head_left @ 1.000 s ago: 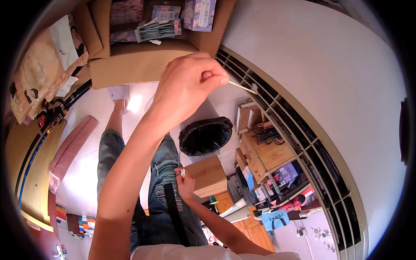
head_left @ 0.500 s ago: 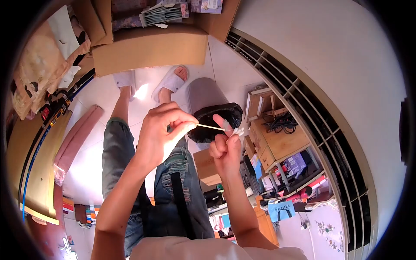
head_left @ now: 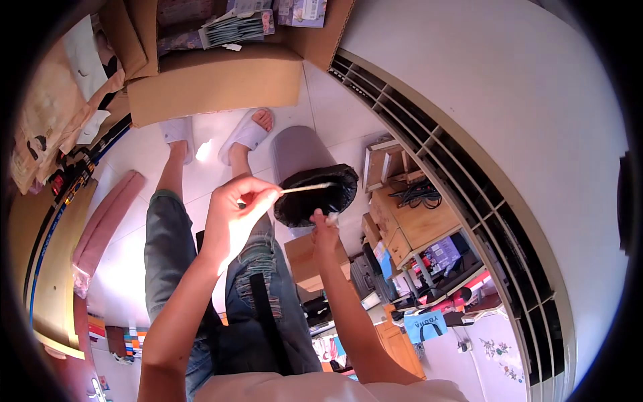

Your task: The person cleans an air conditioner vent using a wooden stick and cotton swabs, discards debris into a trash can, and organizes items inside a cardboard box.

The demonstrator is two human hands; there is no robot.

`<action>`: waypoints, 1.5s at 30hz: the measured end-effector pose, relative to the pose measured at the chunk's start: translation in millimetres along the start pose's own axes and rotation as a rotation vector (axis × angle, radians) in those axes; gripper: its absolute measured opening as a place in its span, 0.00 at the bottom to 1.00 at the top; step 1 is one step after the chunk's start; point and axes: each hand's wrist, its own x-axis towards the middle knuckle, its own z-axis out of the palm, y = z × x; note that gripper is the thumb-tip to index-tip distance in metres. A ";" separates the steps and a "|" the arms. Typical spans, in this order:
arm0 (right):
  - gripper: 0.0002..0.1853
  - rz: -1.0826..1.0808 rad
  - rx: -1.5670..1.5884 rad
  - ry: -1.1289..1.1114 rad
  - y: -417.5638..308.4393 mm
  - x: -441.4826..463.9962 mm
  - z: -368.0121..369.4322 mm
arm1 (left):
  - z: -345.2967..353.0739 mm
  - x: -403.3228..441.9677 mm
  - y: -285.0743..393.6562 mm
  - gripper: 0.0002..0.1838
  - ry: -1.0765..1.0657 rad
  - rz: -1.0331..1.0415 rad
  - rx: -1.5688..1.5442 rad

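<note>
Floor [head_left: 341,120]; stick [head_left: 308,189] now off right hand [head_left: 326,236]

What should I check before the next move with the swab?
1. Swab pinched in the fingers of the left hand: ok.
2. Swab tip clean: cannot tell, too blurred.
3. Bin lined and open: ok, black bag around its mouth.
4. Swab height above the bin: cannot tell; in this view it crosses the mouth.
5. Right hand ready to take something else: not ok, white bits are in it.
6. Both hands off the vent: ok.
</note>
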 end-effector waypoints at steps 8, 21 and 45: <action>0.17 -0.033 -0.763 -0.030 133.0 132.3 -36.4 | 27.4 14.8 55.3 0.06 -0.108 0.062 -0.306; 0.15 -0.319 -0.411 -0.160 71.3 20.7 -15.3 | 69.2 22.0 106.7 0.06 0.208 0.885 0.426; 0.11 -0.830 -0.805 -0.225 51.8 -101.2 1.5 | 99.4 23.8 147.1 0.03 0.255 1.112 0.959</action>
